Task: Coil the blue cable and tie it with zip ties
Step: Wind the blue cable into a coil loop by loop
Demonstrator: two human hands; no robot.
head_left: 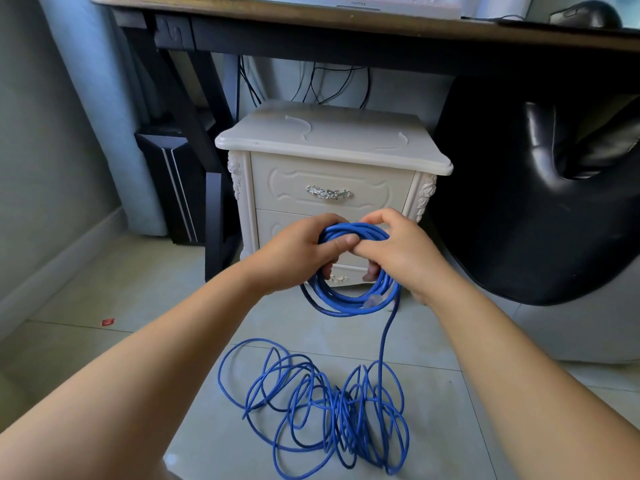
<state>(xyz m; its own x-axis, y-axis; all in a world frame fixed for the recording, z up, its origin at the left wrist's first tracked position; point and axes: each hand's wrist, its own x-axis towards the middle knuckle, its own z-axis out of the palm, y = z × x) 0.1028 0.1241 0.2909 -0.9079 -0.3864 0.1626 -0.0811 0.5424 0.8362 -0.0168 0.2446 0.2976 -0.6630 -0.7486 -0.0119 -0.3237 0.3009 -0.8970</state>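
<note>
Several loops of blue cable (341,306) hang from our left hand (294,254) and right hand (401,252), fingers curled round the coil's 12 o'clock; slack tangled at 6. Light, springy, we judge: grip bundle there.

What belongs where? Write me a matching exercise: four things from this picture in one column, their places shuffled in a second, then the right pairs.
Things
1. neat coil of blue round cable
2. loose tangle of the same blue cable
3. small red flat scrap
4. black rounded plastic computer mouse

Places
a. up on the brown wooden desk, top right
b. on the pale floor tiles, far left
c. in the grip of the left hand and right hand
d. on the floor tiles, below the hands

Pairs: 1-c, 2-d, 3-b, 4-a
</note>
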